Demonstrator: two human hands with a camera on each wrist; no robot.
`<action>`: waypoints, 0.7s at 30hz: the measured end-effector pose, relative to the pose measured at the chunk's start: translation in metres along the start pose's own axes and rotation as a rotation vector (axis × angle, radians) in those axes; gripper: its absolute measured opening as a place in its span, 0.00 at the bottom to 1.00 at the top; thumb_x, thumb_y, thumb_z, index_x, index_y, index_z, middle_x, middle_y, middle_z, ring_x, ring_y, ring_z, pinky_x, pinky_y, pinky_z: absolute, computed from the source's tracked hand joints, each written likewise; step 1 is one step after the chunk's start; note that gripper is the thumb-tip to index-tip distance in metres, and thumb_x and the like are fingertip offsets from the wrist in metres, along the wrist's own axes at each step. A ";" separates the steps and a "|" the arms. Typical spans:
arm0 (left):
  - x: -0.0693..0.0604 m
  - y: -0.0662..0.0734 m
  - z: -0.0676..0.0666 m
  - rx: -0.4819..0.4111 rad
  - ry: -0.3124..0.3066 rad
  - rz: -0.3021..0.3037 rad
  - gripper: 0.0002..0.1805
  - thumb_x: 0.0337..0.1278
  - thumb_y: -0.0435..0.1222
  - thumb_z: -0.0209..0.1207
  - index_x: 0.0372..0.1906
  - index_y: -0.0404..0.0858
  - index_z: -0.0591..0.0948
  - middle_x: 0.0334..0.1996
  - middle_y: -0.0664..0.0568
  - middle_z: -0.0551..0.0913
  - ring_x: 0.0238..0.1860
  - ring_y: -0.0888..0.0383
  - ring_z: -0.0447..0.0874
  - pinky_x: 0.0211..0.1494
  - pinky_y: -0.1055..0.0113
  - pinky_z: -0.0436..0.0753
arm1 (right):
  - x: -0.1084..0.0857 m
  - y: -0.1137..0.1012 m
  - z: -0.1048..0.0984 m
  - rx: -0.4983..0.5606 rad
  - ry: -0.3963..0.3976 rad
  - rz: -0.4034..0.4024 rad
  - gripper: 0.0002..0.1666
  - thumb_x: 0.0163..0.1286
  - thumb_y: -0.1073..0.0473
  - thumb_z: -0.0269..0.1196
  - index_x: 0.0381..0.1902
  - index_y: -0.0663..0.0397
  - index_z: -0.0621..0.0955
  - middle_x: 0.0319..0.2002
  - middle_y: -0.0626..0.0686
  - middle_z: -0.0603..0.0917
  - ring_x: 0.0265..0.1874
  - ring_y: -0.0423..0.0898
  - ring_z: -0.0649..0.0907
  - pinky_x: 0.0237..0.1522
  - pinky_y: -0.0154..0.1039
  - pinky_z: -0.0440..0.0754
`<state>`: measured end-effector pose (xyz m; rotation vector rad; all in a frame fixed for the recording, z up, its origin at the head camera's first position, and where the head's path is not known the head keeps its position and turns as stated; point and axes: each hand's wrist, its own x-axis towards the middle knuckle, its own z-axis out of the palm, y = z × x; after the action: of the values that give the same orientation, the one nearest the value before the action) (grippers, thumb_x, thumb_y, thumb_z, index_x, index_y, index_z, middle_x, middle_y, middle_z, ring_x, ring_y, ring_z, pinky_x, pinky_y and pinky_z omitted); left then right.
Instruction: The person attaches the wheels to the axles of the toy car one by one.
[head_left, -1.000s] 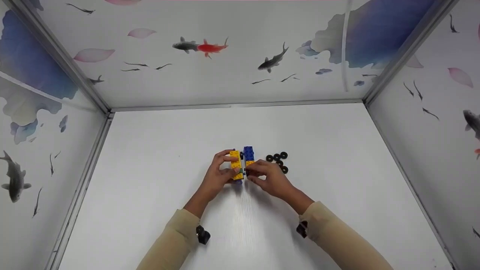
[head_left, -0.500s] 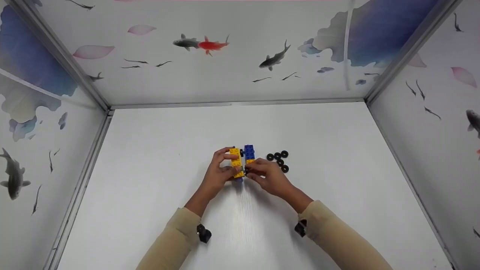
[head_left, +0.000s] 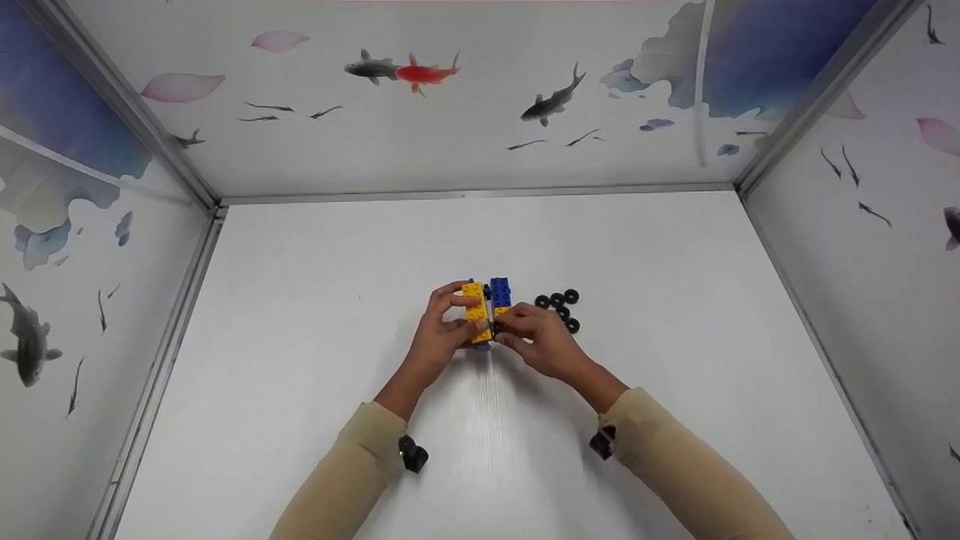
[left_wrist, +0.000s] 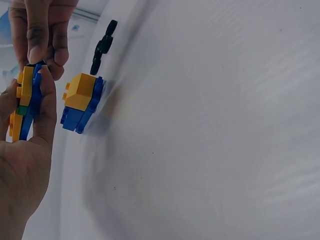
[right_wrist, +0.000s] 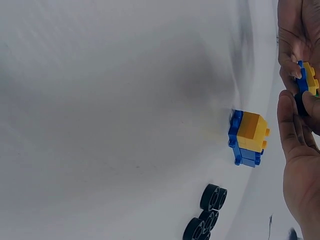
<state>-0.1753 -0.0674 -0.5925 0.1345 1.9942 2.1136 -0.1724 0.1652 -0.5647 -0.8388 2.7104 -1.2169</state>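
My left hand (head_left: 437, 339) grips a yellow-and-blue block assembly (head_left: 475, 312) between thumb and fingers; a green piece (left_wrist: 22, 109) shows in its side. In the right wrist view, my right hand (right_wrist: 303, 167) pinches a black wheel (right_wrist: 301, 104) against the end of that assembly. A second assembly (head_left: 500, 292), blue and yellow, stands just right of the held one in the head view. The left wrist view shows this second assembly (left_wrist: 81, 96) with its blue base on the table, touched by neither hand.
Several loose black wheels (head_left: 571, 296) lie on the white table (head_left: 315, 300) to the right of the blocks. Printed panels with fish surround the table at the back (head_left: 480, 150) and both sides.
The head view has tilted slightly, so everything on the table appears higher. Both hands keep their holds, with only small shifts of the fingers.
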 end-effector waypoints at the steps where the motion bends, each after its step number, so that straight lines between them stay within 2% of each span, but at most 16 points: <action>1: 0.001 0.000 0.000 0.000 0.000 0.001 0.18 0.73 0.39 0.73 0.61 0.45 0.84 0.84 0.61 0.60 0.58 0.45 0.92 0.56 0.62 0.93 | 0.000 0.000 0.000 -0.002 0.000 -0.004 0.19 0.78 0.60 0.72 0.64 0.55 0.90 0.51 0.56 0.91 0.46 0.49 0.89 0.49 0.46 0.91; 6: 0.002 -0.002 0.000 0.005 0.006 0.005 0.17 0.73 0.38 0.73 0.60 0.44 0.84 0.84 0.60 0.60 0.59 0.44 0.92 0.56 0.62 0.93 | 0.002 0.000 0.001 0.010 0.006 -0.011 0.19 0.78 0.62 0.72 0.64 0.56 0.90 0.50 0.56 0.90 0.45 0.48 0.89 0.48 0.47 0.92; 12: 0.002 -0.001 0.004 0.022 0.020 0.002 0.17 0.72 0.39 0.73 0.60 0.44 0.84 0.84 0.60 0.61 0.58 0.43 0.92 0.56 0.62 0.93 | 0.005 -0.002 0.002 0.021 -0.003 -0.015 0.18 0.78 0.63 0.72 0.63 0.54 0.90 0.49 0.56 0.90 0.44 0.49 0.88 0.47 0.56 0.91; 15: 0.002 -0.001 0.005 0.031 0.017 -0.001 0.18 0.73 0.40 0.73 0.61 0.44 0.84 0.84 0.59 0.61 0.58 0.43 0.92 0.57 0.61 0.94 | 0.005 0.000 0.003 0.014 -0.006 -0.019 0.18 0.77 0.63 0.72 0.63 0.54 0.91 0.49 0.56 0.91 0.44 0.50 0.88 0.47 0.57 0.91; 21: 0.000 -0.002 0.003 0.059 0.006 0.003 0.19 0.73 0.41 0.73 0.63 0.45 0.83 0.85 0.59 0.60 0.56 0.44 0.93 0.55 0.62 0.93 | 0.003 0.003 0.002 0.059 -0.045 -0.006 0.20 0.78 0.63 0.71 0.65 0.55 0.89 0.53 0.56 0.91 0.50 0.51 0.91 0.53 0.48 0.94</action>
<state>-0.1739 -0.0642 -0.5948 0.1409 2.0615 2.0607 -0.1756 0.1639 -0.5681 -0.8567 2.6251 -1.2561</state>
